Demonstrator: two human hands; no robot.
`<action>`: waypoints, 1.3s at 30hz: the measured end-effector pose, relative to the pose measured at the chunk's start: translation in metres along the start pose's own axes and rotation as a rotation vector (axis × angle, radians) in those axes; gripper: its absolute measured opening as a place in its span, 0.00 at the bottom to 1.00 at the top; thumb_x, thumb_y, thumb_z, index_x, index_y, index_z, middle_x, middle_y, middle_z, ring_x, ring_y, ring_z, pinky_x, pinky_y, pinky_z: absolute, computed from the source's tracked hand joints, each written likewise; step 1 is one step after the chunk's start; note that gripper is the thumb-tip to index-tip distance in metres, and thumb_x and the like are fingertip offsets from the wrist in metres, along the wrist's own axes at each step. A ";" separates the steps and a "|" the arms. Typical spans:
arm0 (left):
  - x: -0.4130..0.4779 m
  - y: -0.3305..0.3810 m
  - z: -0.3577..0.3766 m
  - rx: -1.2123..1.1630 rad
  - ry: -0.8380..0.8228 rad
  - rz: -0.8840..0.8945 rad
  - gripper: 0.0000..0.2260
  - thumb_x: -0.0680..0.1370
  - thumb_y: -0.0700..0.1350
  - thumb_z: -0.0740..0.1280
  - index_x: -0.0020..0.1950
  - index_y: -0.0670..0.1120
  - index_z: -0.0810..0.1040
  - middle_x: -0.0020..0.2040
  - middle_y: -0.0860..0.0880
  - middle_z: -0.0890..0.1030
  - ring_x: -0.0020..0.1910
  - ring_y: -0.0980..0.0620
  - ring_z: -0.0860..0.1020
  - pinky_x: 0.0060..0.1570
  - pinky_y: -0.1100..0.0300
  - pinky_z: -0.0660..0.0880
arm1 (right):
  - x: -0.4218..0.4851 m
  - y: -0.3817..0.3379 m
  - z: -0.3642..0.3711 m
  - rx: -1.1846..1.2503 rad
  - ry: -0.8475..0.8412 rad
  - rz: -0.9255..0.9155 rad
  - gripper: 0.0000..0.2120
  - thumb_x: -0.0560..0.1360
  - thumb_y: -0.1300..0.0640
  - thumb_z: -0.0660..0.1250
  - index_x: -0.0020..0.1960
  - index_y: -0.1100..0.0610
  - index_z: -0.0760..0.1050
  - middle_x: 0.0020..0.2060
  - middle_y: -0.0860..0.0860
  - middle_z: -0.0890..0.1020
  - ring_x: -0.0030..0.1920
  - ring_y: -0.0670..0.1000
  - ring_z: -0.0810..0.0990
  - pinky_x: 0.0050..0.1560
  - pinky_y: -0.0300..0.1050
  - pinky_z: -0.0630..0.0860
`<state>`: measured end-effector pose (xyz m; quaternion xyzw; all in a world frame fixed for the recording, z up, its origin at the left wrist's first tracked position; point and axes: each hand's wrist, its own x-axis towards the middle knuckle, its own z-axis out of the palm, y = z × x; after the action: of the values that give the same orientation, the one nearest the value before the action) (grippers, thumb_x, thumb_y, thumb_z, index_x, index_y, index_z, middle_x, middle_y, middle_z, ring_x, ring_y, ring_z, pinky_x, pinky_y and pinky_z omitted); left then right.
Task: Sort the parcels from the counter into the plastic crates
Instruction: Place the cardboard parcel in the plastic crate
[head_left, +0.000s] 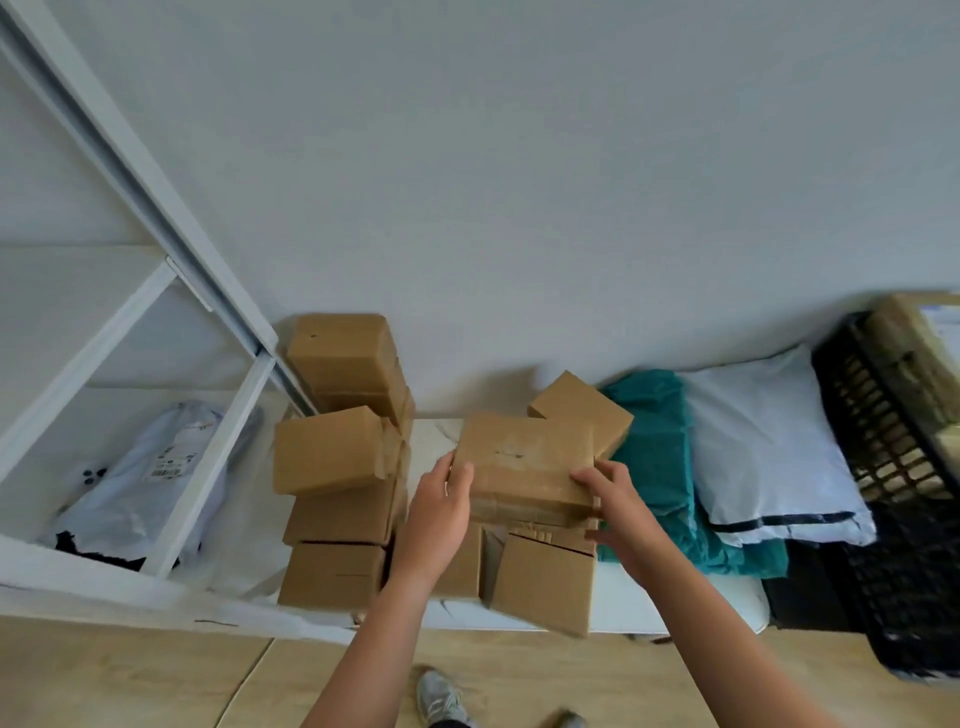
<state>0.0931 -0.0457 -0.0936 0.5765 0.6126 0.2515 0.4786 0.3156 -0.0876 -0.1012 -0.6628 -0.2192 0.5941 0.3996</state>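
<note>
A flat brown cardboard box (524, 457) lies on top of other boxes in the middle of the white counter (618, 587). My left hand (439, 514) grips its left edge, thumb on top. My right hand (613, 499) grips its right front corner. A smaller brown box (579, 402) leans behind it. A stack of several brown boxes (337, 452) stands to the left. Right of the boxes lie a teal mailer bag (660, 447) and a white mailer bag (769, 447). A black plastic crate (893, 467) at the far right holds a large parcel (914, 353).
A white shelf frame (156, 364) stands at the left, with a white bagged parcel (150, 467) inside. The wall rises right behind the counter. Wooden floor and my shoes (441, 699) show below the counter's front edge.
</note>
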 end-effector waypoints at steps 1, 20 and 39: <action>-0.001 0.007 0.005 -0.070 -0.004 0.037 0.17 0.86 0.62 0.55 0.73 0.62 0.72 0.65 0.57 0.78 0.63 0.61 0.77 0.62 0.56 0.75 | -0.005 -0.005 -0.008 0.027 0.002 -0.061 0.23 0.81 0.46 0.68 0.73 0.47 0.65 0.64 0.52 0.77 0.62 0.56 0.79 0.64 0.61 0.79; -0.003 0.123 0.011 -0.367 0.093 0.492 0.24 0.83 0.60 0.66 0.78 0.59 0.68 0.74 0.61 0.73 0.71 0.64 0.73 0.61 0.68 0.76 | -0.059 -0.073 -0.065 0.328 -0.115 -0.427 0.33 0.76 0.42 0.74 0.77 0.42 0.66 0.66 0.53 0.81 0.59 0.56 0.86 0.56 0.61 0.83; 0.002 0.115 0.032 -0.566 -0.313 0.259 0.32 0.79 0.57 0.70 0.82 0.57 0.65 0.73 0.51 0.78 0.70 0.49 0.79 0.64 0.50 0.79 | -0.057 -0.061 -0.030 0.022 0.086 -0.628 0.28 0.76 0.37 0.72 0.72 0.40 0.67 0.63 0.45 0.80 0.61 0.46 0.82 0.53 0.42 0.83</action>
<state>0.1752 -0.0274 -0.0091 0.5255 0.3595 0.3786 0.6718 0.3443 -0.1036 -0.0186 -0.5827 -0.3897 0.4155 0.5797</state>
